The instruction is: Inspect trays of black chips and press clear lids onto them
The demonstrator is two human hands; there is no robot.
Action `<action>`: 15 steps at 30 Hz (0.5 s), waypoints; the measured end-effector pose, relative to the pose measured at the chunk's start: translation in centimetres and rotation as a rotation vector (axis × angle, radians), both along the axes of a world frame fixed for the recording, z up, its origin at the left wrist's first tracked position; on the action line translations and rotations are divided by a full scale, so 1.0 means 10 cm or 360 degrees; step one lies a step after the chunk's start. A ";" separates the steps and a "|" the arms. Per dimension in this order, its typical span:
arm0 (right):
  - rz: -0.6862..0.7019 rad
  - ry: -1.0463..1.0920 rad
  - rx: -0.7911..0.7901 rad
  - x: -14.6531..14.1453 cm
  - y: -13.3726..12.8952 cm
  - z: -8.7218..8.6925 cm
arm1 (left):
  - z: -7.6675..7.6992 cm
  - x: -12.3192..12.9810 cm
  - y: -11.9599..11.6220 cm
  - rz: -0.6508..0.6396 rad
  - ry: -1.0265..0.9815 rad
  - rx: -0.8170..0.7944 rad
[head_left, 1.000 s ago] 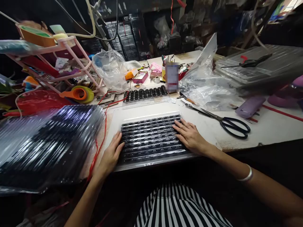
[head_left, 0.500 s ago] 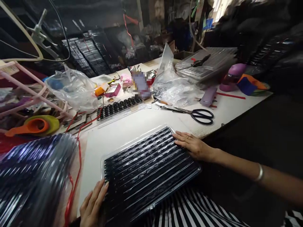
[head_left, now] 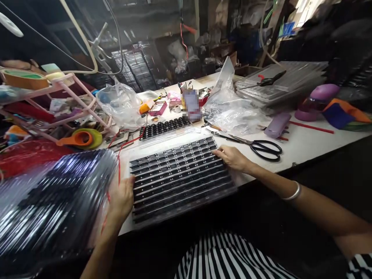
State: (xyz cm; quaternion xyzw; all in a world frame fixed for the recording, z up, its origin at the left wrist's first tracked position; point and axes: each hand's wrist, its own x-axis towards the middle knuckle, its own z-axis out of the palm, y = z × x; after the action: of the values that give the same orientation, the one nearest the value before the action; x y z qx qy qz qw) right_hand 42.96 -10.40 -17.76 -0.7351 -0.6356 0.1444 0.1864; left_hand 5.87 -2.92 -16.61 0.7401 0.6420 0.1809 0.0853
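A ribbed plastic tray (head_left: 177,182) filled with rows of black strips bearing small pale dots sits at the near edge of the white table. My left hand (head_left: 123,197) is closed on the tray's left edge, its fingertips partly hidden at the rim. At the upper right side, my right hand (head_left: 232,158) grips the tray's edge, thumb over the top. A tall stack of similar glossy trays (head_left: 64,197), blurred, stands beside my left hand. Black-handled scissors (head_left: 261,149) lie beyond my right hand.
A red ribbon (head_left: 119,166) runs between the stack and the tray. Behind are more black strips (head_left: 165,127), clear plastic bags (head_left: 229,112), a pink rack (head_left: 78,97) and an orange tape roll (head_left: 81,138). Clear trays (head_left: 279,85) are piled at the back right. A person (head_left: 17,64) is partly visible at far left.
The tray has moved away from my body and sits more level. Both hands have gone from resting with stretched fingers to gripping its sides. The view has shifted left.
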 end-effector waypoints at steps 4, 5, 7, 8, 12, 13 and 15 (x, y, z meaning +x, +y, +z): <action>0.0005 -0.0179 -0.0230 0.01 -0.01 -0.12 | -0.21 0.03 0.06 -0.0070 0.0362 -0.0177; -0.0008 -0.0236 -0.0257 -0.01 -0.02 -0.11 | -0.23 0.04 0.06 -0.0102 0.0425 -0.0191; -0.0037 -0.0343 -0.0248 -0.08 -0.04 -0.07 | -0.24 0.09 0.04 -0.0145 0.0530 -0.0162; -0.0007 -0.0409 -0.0190 -0.13 -0.04 -0.05 | -0.24 0.12 0.02 -0.0163 0.0578 -0.0091; 0.0561 -0.0565 0.0157 -0.43 -0.03 -0.11 | -0.29 0.37 -0.09 -0.0434 0.0678 0.0123; 0.0715 -0.0543 0.0203 -0.51 -0.02 -0.15 | -0.31 0.44 -0.11 -0.0528 0.0671 0.0070; 0.0905 -0.0456 0.0229 -0.62 0.02 -0.23 | -0.34 0.57 -0.12 -0.0633 0.0641 -0.0081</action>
State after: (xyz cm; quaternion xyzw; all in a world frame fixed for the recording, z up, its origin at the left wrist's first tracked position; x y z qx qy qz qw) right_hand 36.79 -10.20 -20.02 -0.5260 -0.8438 0.0405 0.0986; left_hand 11.54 -4.15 -20.01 0.8702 0.4926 -0.0062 0.0085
